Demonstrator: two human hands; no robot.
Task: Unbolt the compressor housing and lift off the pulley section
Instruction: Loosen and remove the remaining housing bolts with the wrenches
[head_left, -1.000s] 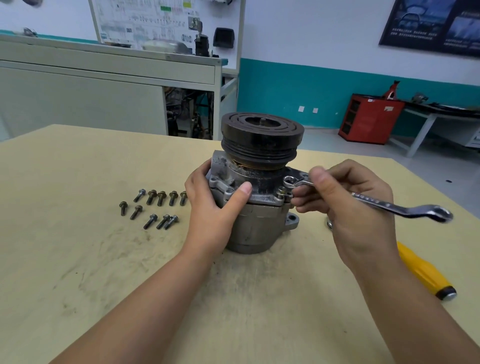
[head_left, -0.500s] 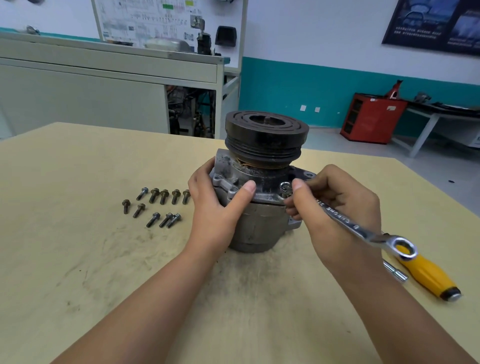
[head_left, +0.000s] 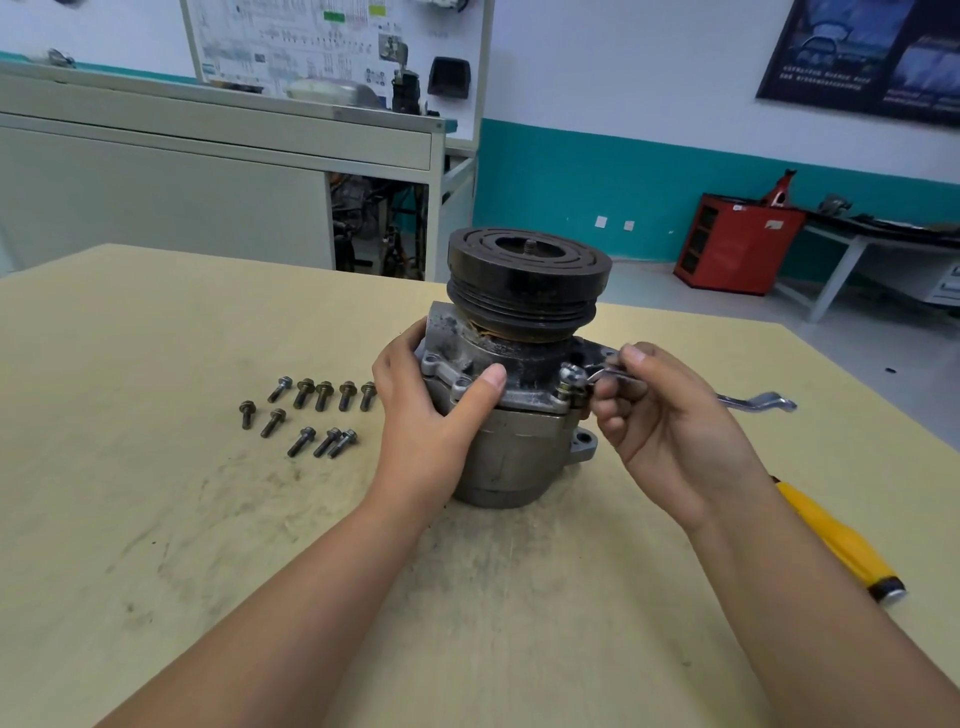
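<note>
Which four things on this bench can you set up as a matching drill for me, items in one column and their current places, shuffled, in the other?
Items
1. pulley
2. wrench
3. loose bolts
4. yellow-handled tool

Places
A. lying on the table, left of the compressor
B. seated on top of the compressor
C. lying on the table near its right edge
D. gripped by the right hand, its end on a flange bolt

Pairs: 1-B, 2-D, 3-A, 4-C
</note>
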